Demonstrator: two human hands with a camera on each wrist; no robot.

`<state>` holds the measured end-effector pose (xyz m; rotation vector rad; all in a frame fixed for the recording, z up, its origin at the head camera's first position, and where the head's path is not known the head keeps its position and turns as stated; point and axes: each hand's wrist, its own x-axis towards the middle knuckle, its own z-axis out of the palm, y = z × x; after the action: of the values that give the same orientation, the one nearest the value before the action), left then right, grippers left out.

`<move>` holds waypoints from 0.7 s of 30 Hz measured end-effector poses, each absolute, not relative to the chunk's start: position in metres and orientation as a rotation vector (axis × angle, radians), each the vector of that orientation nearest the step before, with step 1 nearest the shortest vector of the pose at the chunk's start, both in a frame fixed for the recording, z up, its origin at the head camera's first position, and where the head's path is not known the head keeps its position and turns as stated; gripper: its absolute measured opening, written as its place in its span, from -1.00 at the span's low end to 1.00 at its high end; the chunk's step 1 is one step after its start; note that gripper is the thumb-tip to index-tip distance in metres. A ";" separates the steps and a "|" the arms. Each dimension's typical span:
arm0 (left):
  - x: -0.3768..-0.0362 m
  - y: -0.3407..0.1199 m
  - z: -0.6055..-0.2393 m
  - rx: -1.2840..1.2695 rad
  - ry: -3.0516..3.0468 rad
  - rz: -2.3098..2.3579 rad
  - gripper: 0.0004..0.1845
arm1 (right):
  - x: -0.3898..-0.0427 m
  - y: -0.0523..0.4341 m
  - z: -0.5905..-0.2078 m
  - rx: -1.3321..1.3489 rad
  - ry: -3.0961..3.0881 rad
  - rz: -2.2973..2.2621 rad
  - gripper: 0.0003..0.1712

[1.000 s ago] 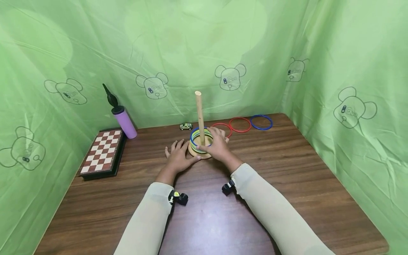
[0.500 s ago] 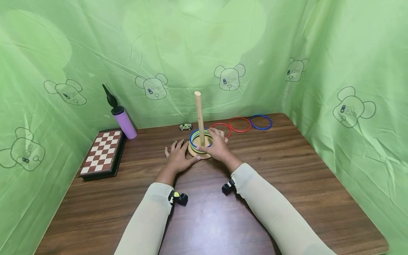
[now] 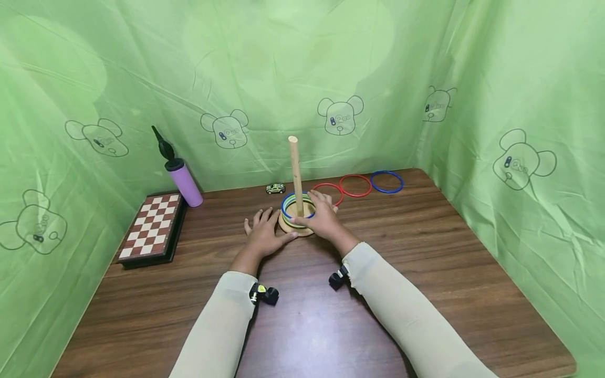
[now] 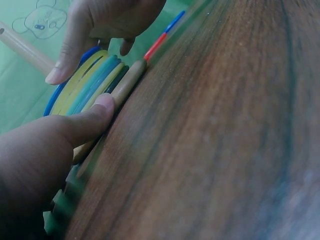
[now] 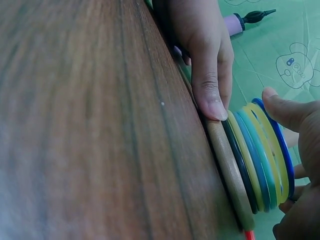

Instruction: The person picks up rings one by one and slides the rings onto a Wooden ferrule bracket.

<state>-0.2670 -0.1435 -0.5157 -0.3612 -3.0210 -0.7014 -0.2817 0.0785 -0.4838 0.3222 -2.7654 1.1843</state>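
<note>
Can't really count the stacked rings (image 3: pixel 296 209) from above since the right hand (image 3: pixel 322 216) covers their right side, and the wrist views are blurry up close. That hand's fingers curl over the top ring, thumb on its rim. The left hand (image 3: pixel 264 234) lies flat, fingers relaxed, thumb touching the wooden base (image 3: pixel 288 228). Basically nothing has moved in the last second. Brown wooden table (image 3: pixel 425 252), green sheets behind the peg (image 3: pixel 295 173).
</note>
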 end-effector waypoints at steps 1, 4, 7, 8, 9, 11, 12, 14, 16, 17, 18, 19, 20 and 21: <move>-0.267 -0.144 -0.516 -0.360 -3.021 -0.704 0.12 | -0.282 0.078 -0.484 0.325 -2.764 1.183 0.32; -0.267 -0.144 -0.515 -0.356 -3.021 -0.706 0.11 | -0.282 0.079 -0.484 0.335 -2.753 1.189 0.31; -0.267 -0.143 -0.516 -0.352 -3.027 -0.705 0.11 | -0.281 0.082 -0.484 0.347 -2.735 1.201 0.30; -0.266 -0.143 -0.515 -0.354 -3.029 -0.713 0.11 | -0.281 0.083 -0.484 0.349 -2.727 1.203 0.30; -0.267 -0.142 -0.516 -0.355 -3.030 -0.714 0.11 | -0.281 0.085 -0.485 0.351 -2.720 1.196 0.29; -0.267 -0.141 -0.516 -0.358 -3.033 -0.718 0.12 | -0.281 0.089 -0.486 0.361 -2.697 1.202 0.27; -0.266 -0.141 -0.516 -0.359 -3.035 -0.722 0.12 | -0.281 0.092 -0.487 0.369 -2.685 1.206 0.26; -0.266 -0.141 -0.516 -0.352 -3.034 -0.721 0.13 | -0.281 0.097 -0.489 0.389 -2.666 1.219 0.24; -0.265 -0.142 -0.517 -0.343 -3.029 -0.718 0.13 | -0.281 0.103 -0.491 0.410 -2.654 1.245 0.21; -0.266 -0.142 -0.518 -0.340 -3.029 -0.728 0.13 | -0.281 0.107 -0.491 0.418 -2.651 1.262 0.21; -0.266 -0.143 -0.518 -0.338 -3.028 -0.732 0.13 | -0.282 0.111 -0.492 0.423 -2.648 1.270 0.20; -0.266 -0.143 -0.518 -0.337 -3.025 -0.730 0.13 | -0.282 0.114 -0.493 0.423 -2.645 1.276 0.19; -0.266 -0.143 -0.518 -0.339 -3.023 -0.735 0.13 | -0.283 0.118 -0.493 0.423 -2.641 1.284 0.18; -0.266 -0.144 -0.518 -0.341 -3.021 -0.739 0.13 | -0.284 0.122 -0.493 0.424 -2.635 1.286 0.17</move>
<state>-0.2661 -0.1437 -0.5180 -0.3413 -3.0214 -0.7392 -0.2835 0.1219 -0.4935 0.4240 -2.6350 1.2860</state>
